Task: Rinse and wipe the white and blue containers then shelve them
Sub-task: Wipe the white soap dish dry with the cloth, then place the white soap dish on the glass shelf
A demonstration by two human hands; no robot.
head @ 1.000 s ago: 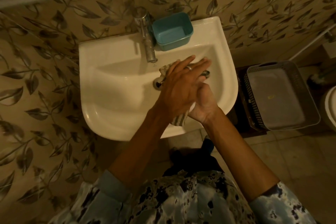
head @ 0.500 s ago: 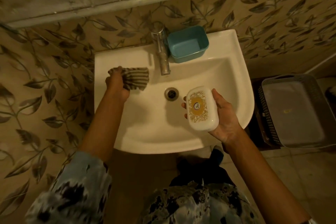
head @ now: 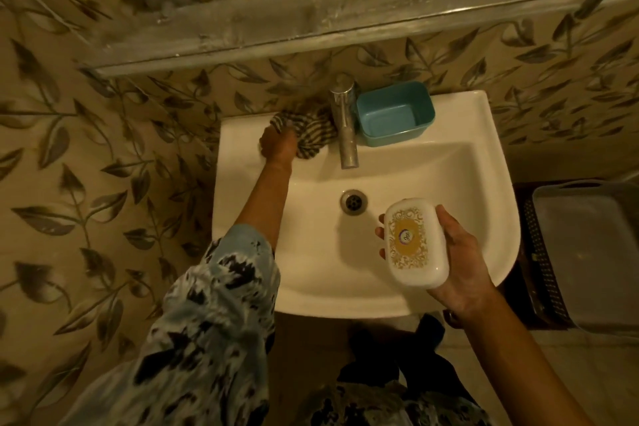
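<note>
Half a second on, our left hand point(head: 278, 146) has carried the striped cloth point(head: 306, 130) up from the basin's left side to the back ledge of the sink point(head: 242, 204), just beside the tap point(head: 346, 128). Its grip is closed on the bunched cloth. Our right hand point(head: 461, 254) has drifted slightly toward the front rim and holds the white container point(head: 415, 243), patterned lid upward, over the basin near the drain point(head: 352, 201). That grip is curled round the container's sides, fingertips showing along its left edge. The blue container point(head: 394, 112) stands open on the back ledge, close against the tap's right side. We see no water running.

We judge that the wiping of the white container is done and the cloth is being parked. Next, the left grip needs to let the cloth go, and the right hand must lift the white container clear of the tap to the grey shelf point(head: 311, 15) on the wall above. The blue container looks yet to be handled.
</note>
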